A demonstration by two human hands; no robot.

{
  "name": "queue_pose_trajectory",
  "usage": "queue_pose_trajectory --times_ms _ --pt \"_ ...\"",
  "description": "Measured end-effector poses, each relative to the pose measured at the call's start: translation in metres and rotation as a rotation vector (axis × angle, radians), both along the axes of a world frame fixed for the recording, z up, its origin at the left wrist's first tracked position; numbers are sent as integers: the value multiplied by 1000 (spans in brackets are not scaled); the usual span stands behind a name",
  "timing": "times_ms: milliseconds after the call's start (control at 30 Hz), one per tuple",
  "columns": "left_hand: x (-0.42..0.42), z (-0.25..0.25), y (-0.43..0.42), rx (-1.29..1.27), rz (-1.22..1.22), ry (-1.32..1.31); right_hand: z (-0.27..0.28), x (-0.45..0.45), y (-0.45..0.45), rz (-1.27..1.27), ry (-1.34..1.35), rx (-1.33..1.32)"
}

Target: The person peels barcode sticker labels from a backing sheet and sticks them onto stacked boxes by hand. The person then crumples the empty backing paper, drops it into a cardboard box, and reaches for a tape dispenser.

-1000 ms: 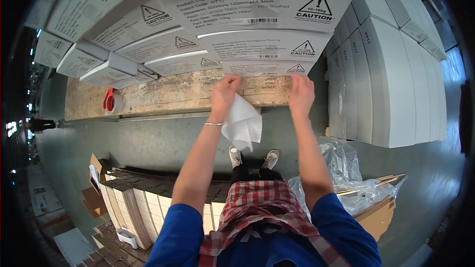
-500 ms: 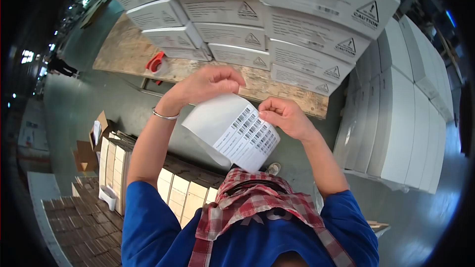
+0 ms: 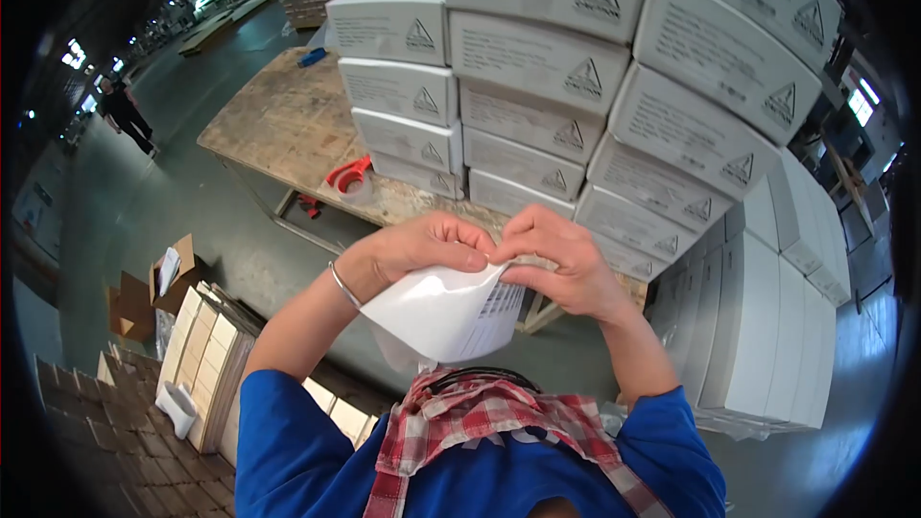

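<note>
Between my hands hangs a white sheet of barcode labels [image 3: 432, 312], curled over, with its printed rows partly visible on the right side. My left hand [image 3: 427, 247] is closed on the sheet's top edge, thumb and fingers pinched together. Right beside it, my right hand [image 3: 561, 264] pinches the same edge near the corner. The fingertips of both hands nearly meet there. Whether a single label is lifting between them is hidden by the fingers.
White boxes with caution marks [image 3: 537, 86] are stacked on a wooden table [image 3: 278, 125], near a red tape dispenser [image 3: 350, 177]. More white cartons [image 3: 767, 326] stand at right. Stacked boards [image 3: 206, 355] and an open cardboard box [image 3: 177, 273] are at left. A person [image 3: 125, 115] is farther off.
My hands have come together at the sheet's top edge, and the sheet has folded so fewer barcodes show. The view has tilted up and turned, showing more of the box stack.
</note>
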State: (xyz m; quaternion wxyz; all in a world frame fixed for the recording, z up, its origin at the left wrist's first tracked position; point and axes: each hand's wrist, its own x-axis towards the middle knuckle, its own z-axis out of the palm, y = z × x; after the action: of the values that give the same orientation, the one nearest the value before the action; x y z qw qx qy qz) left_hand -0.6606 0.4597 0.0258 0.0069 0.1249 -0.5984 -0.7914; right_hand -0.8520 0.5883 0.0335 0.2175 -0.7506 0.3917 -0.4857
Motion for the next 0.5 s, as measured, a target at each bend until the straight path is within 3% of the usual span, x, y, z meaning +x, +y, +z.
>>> queue_pose_trajectory --times_ms 67,200,367,467,500 --pt "14 3 -13 183 16 12 7 13 -16 -8 35 -67" --pt "42 12 -51 155 119 51 25 37 -49 -59 69 -164" --pt "45 56 -97 24 281 190 60 33 -73 -216 45 -291" --pt "39 82 -119 -369 468 159 99 16 -73 -364 54 -380" --pt "34 89 -126 -374 464 170 111 10 -75 -368 62 -389"
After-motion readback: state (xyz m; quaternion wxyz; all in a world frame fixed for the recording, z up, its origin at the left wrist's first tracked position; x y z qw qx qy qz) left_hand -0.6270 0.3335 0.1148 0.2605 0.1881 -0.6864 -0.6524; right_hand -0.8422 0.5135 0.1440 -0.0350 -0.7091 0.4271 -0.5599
